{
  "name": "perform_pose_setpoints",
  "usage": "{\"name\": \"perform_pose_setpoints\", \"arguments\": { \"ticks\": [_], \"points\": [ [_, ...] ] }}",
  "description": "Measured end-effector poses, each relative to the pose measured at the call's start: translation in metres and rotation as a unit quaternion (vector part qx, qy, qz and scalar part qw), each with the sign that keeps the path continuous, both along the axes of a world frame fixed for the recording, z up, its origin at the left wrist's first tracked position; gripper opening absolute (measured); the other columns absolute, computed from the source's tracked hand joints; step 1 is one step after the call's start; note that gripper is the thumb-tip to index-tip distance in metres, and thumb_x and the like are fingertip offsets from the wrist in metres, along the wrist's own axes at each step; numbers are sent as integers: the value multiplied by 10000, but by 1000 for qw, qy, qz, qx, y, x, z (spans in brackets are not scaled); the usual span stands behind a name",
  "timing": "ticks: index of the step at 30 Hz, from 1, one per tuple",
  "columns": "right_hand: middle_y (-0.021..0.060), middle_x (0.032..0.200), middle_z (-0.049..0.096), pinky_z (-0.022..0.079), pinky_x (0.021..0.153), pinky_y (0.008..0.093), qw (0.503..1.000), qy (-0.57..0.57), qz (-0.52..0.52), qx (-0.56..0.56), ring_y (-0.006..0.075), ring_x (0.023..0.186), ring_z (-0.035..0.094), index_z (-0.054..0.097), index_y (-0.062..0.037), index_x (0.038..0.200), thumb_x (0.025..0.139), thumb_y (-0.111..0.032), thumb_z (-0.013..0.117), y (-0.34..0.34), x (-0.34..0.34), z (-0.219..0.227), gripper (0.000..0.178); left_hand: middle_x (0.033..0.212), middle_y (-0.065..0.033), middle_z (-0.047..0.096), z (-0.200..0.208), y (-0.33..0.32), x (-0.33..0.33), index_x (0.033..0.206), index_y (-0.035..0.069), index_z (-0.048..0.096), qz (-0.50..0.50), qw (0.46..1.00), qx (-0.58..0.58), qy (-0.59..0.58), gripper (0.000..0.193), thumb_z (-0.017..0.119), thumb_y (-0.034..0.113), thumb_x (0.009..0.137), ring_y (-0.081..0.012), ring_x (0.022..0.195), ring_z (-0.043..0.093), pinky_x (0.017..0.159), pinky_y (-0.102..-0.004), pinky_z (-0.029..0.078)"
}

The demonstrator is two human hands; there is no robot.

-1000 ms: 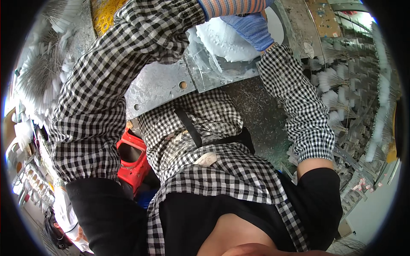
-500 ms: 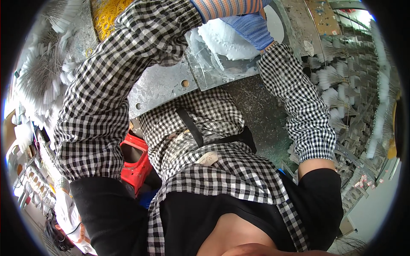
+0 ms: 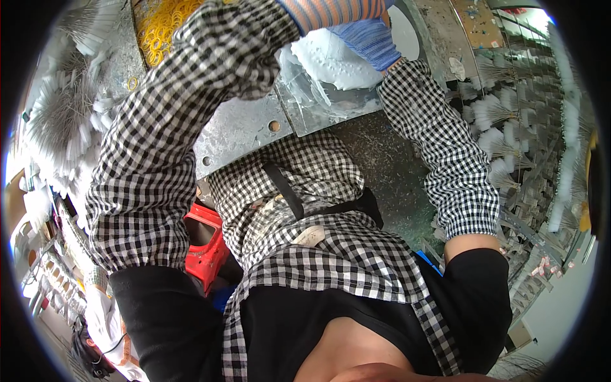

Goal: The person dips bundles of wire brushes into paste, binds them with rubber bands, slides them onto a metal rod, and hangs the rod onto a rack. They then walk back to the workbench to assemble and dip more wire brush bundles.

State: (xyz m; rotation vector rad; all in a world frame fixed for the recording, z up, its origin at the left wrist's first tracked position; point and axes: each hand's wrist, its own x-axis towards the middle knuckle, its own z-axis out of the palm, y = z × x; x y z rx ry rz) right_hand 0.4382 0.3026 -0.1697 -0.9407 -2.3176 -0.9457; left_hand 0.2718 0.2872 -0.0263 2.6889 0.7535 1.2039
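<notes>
Both of my hands meet at the top edge of the head view, over a mass of thick white paste [image 3: 331, 60]. The paste lies smeared on a glassy grey sheet [image 3: 340, 111] at the table's near edge. My left hand [image 3: 337, 13], in an orange-and-blue striped glove, reaches across from the left and partly covers my right hand [image 3: 368, 43], which wears a blue knit glove. The fingers of both hands are hidden or cut off by the frame, so what they hold cannot be made out.
Yellow rubber bands [image 3: 162, 32] lie heaped at the upper left. Bundles of thin wires with white bristle tufts [image 3: 54, 108] stand at left, with more [image 3: 499, 114] on the right. A red plastic stool [image 3: 205, 245] is beside my lap. Another person [image 3: 105, 325] is at lower left.
Both hands have shifted slightly left and up together, still above the paste. My right forearm has moved a little leftward.
</notes>
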Motion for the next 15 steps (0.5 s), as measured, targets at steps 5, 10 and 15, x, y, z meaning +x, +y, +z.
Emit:
{"name": "perform_pose_setpoints", "arguments": {
  "ticks": [5, 10, 15],
  "points": [
    [108, 1216, 605, 530, 898, 364, 993, -72, -46, 78, 221, 1078, 621, 491, -76, 1362, 932, -358, 648, 0, 15, 3, 537, 915, -153, 630, 5, -18, -2, 961, 31, 694, 3, 1000, 0, 15, 212, 636, 115, 775, -353, 862, 635, 763, -426, 541],
    [112, 1247, 579, 517, 926, 365, 974, -149, -87, 146, 222, 1105, 602, 453, -67, 1382, 939, -371, 634, -1, 29, -5, 566, 919, -157, 623, -1, -12, 0, 989, 34, 690, -9, 1000, -8, 13, 233, 629, 109, 777, -356, 861, 632, 762, -429, 543],
    [117, 1279, 553, 503, 955, 365, 941, -217, -124, 229, 223, 1133, 582, 416, -59, 1402, 946, -384, 619, -2, 36, -4, 595, 924, -167, 627, 5, -7, 1, 985, 29, 695, 6, 1000, -6, 23, 233, 627, 102, 775, -362, 862, 633, 766, -433, 543]
  ]
}}
